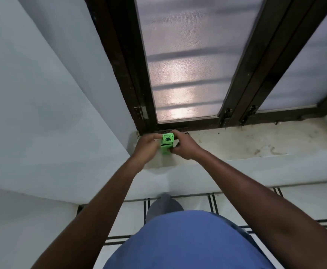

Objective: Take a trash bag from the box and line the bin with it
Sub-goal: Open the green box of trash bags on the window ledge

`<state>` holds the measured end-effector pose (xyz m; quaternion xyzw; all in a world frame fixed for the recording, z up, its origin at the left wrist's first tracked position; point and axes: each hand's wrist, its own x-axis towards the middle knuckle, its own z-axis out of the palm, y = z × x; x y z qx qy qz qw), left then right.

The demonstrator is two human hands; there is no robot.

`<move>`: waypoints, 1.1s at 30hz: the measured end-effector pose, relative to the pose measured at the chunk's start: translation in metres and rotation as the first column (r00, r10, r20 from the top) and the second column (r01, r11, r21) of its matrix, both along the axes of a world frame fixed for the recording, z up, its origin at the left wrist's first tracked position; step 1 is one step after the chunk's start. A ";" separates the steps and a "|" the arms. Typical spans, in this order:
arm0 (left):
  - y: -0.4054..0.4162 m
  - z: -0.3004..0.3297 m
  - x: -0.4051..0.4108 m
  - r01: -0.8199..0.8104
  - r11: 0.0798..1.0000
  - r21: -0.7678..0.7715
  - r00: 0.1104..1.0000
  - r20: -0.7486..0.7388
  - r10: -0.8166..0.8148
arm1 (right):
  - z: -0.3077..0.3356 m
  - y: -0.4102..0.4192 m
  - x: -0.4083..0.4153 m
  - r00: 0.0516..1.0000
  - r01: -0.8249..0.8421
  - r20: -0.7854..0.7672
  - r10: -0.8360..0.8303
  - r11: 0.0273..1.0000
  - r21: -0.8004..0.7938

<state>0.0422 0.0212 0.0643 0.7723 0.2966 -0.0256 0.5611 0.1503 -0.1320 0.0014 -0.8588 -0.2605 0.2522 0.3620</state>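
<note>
Window sill (256, 140) under dark window frame (242, 74). Left hand (147, 146) and right hand (186, 146) both grip small green box (167, 142), one each side. Box sits between hands, over sill corner.

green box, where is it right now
In the head view the green box sits at centre, held between the left hand and right hand over the window sill's left end, below the window frame.
</note>
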 end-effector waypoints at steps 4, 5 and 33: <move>0.004 -0.003 -0.003 0.121 0.990 -0.074 0.993 0.025 -0.119 | 0.006 -0.004 -0.002 1.000 -0.025 -0.019 0.025 1.000 -0.012; 0.004 -0.005 -0.001 0.141 0.988 -0.069 0.990 0.030 -0.140 | 0.006 -0.004 -0.003 0.999 -0.040 -0.009 0.040 0.999 -0.013; 0.017 -0.032 0.012 0.080 0.997 0.019 0.996 0.041 -0.080 | 0.019 -0.003 -0.028 0.959 0.258 0.077 -0.274 0.950 0.174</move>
